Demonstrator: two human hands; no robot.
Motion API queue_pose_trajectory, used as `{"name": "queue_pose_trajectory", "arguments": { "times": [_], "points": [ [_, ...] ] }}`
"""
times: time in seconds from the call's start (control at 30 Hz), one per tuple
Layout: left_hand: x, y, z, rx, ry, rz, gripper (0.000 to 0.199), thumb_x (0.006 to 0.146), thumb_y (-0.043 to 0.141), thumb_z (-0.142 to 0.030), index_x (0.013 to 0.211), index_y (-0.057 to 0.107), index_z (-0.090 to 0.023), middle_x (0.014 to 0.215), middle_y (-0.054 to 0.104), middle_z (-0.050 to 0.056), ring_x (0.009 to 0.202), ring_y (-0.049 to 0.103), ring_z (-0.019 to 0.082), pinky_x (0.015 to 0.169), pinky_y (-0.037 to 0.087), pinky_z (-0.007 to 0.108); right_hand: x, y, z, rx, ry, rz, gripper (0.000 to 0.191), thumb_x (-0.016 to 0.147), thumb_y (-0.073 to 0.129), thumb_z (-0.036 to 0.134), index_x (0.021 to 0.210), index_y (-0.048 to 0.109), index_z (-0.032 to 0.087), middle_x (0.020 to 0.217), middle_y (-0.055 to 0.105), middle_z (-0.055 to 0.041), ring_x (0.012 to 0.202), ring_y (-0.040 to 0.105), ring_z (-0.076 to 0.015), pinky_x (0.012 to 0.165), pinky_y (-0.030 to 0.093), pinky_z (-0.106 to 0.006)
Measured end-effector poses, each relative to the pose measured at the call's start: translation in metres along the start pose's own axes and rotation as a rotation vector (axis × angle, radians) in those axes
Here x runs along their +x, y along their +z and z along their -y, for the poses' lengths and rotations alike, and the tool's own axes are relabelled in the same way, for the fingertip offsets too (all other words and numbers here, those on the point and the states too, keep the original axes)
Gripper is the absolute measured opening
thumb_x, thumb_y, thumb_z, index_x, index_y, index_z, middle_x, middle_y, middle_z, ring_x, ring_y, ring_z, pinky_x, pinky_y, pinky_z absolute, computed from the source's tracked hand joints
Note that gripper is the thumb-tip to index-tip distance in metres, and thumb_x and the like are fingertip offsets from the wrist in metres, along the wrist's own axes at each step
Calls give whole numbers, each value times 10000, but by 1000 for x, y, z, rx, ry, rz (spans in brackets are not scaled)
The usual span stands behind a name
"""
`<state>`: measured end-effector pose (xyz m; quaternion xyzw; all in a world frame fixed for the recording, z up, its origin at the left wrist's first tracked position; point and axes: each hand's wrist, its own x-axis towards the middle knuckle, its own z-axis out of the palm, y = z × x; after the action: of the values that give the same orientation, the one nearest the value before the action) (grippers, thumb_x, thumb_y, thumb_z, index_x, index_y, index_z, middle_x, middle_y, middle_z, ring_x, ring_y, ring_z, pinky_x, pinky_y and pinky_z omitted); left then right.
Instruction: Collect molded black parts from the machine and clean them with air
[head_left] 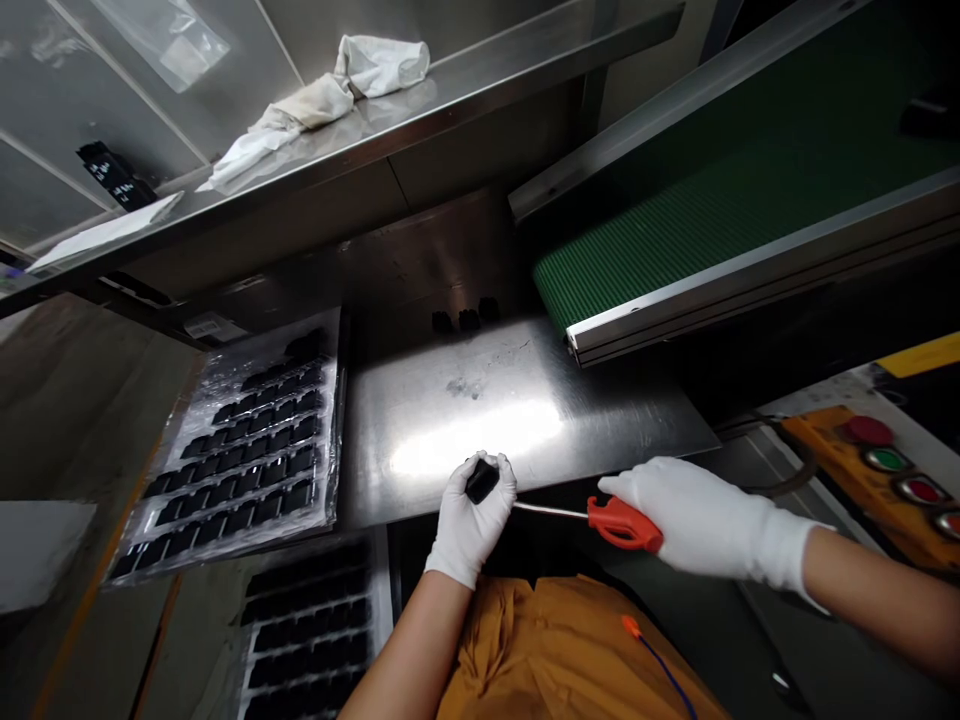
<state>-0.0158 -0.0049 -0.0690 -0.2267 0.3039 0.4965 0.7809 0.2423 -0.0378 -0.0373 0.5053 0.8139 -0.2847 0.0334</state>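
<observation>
My left hand (471, 520), in a white glove, is closed around a small black part (481, 481) at the near edge of the steel table (450, 390). My right hand (694, 515), also gloved, grips a red air gun (624, 522) by its handle. From the gun a thin metal nozzle (551, 510) points left, its end close to the left hand's fingers; whether it touches the part cannot be made out. Farther back on the table stand three small black pieces (468, 320). A plastic-covered tray (161, 445) with rows of black parts lies at the left.
A green conveyor belt (645, 260) slopes down to the table from the right. White cloths (382, 66) lie on the metal shelf (480, 75). A second tray (382, 580) of black parts sits lower left. An orange button box (862, 480) is at the right.
</observation>
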Motion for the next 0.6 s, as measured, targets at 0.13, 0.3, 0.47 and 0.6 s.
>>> {"name": "queue_pose_trajectory", "arguments": {
  "times": [0.13, 0.3, 0.47, 0.6],
  "points": [
    [-3, 0, 5, 118, -37, 81, 70, 874, 552, -101, 913, 606, -121, 859, 633, 45, 875, 657, 146, 903, 561, 338, 5, 0, 5, -31, -13, -56, 270, 711, 561, 150, 966, 644, 191, 759, 687, -56, 718, 649, -226, 683, 410, -312],
    [-12, 8, 10, 128, -124, 71, 68, 899, 549, -144, 945, 599, -139, 861, 643, 41, 877, 666, 158, 893, 559, 364, 10, -36, 1, -94, -42, -328, 296, 737, 525, 166, 1024, 599, 176, 812, 679, -73, 772, 634, -241, 754, 440, -344],
    [-35, 33, 18, 67, -236, 171, 182, 907, 589, -299, 1016, 579, -154, 906, 647, 48, 920, 656, 174, 908, 546, 366, -1, -107, -22, -51, 152, -933, 406, 873, 489, 317, 1257, 511, 187, 941, 675, -89, 806, 629, -226, 792, 468, -332],
    [-54, 54, 27, 71, -259, 213, 285, 868, 640, -380, 1032, 573, -157, 914, 651, 48, 925, 650, 171, 906, 541, 334, 8, -149, -45, -114, 444, -1151, 352, 878, 504, 468, 1071, 587, 186, 752, 604, -46, 675, 544, -198, 705, 419, -323]
  ]
}}
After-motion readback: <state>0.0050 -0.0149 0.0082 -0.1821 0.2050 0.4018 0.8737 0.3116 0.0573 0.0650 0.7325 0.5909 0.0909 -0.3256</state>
